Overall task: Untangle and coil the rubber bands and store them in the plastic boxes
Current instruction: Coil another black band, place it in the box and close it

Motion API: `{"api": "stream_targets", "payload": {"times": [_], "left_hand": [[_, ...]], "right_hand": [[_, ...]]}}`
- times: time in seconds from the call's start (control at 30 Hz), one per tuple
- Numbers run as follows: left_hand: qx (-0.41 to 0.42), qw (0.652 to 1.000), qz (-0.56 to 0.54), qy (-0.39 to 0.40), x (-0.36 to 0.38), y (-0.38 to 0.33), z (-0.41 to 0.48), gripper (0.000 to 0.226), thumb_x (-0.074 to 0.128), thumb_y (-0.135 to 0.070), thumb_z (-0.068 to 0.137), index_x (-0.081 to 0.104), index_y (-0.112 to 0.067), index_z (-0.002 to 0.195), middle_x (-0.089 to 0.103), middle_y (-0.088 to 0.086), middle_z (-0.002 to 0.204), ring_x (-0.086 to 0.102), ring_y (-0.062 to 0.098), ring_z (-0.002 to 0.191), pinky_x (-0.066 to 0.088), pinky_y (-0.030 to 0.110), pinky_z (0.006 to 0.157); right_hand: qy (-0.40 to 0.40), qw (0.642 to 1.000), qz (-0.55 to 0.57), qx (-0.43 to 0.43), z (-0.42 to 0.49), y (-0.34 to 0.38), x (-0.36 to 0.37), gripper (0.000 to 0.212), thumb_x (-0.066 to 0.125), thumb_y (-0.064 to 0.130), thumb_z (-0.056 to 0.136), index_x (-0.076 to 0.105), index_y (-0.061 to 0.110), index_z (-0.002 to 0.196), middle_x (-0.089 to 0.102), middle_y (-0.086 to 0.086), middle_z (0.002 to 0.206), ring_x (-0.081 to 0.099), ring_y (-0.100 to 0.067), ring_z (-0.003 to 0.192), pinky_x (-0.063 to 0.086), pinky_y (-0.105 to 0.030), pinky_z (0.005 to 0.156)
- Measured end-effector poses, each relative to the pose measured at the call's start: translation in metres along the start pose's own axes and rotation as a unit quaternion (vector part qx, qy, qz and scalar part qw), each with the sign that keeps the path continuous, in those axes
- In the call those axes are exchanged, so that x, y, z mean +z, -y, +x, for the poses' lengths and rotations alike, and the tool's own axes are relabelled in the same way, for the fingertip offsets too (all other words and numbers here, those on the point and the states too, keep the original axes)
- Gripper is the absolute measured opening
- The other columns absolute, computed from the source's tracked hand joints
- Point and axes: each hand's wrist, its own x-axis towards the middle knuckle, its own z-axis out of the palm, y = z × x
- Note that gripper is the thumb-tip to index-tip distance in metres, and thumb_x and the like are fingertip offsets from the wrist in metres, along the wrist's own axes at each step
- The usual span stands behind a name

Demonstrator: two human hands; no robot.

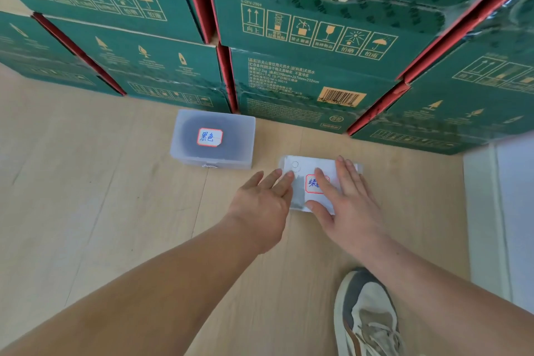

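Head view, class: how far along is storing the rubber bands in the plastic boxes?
Done, apparently: the left box is lidded, a dark mass showing through. In hand: the right-hand grip lies flat on the lid of the right box, and the left-hand grip touches its left edge. Left: perhaps only closing it. No loose bands show, and its contents are unclear.

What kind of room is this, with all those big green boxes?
Probably a storeroom or stock corner: stacked green shipping cartons stand on a wooden floor, and labelled plastic boxes sit before them.

One head-worn wide-angle view, forward and steeply down onto the floor point(95, 182)
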Motion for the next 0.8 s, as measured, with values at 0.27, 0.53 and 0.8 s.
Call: {"api": "stream_targets", "payload": {"times": [0.27,0.53,0.8], "left_hand": [[-0.058,0.997,-0.026,-0.046,-0.007,0.023,-0.007,0.069,0.042,-0.030,0.104,0.009,-0.012,0.162,-0.016,0.013,0.170,-0.014,0.028,0.158,-0.006,0.042,0.129],[-0.115,0.990,-0.058,-0.051,0.006,0.059,-0.022,0.075,0.038,-0.037,0.107,-0.010,-0.025,0.163,-0.022,0.010,0.170,-0.021,0.028,0.157,-0.002,0.045,0.129],[-0.085,0.974,-0.139,-0.157,0.013,0.073,-0.034,0.062,0.061,-0.021,0.095,0.041,-0.011,0.153,0.032,0.013,0.165,0.026,0.030,0.155,0.023,0.045,0.127]], "right_hand": [[0.046,0.999,-0.006,0.020,0.032,0.012,-0.006,0.075,0.002,0.070,0.092,0.001,0.042,0.161,-0.019,-0.005,0.170,-0.019,-0.021,0.157,-0.008,-0.039,0.127],[0.075,0.996,-0.022,0.042,0.077,0.038,-0.020,0.066,0.022,0.063,0.103,-0.004,0.044,0.161,-0.025,-0.002,0.169,-0.023,-0.019,0.156,-0.009,-0.039,0.127],[0.013,0.999,0.020,0.025,0.066,0.047,-0.021,0.066,0.022,0.058,0.104,0.014,0.031,0.163,0.000,-0.008,0.172,-0.004,-0.024,0.159,0.000,-0.044,0.129]]}}
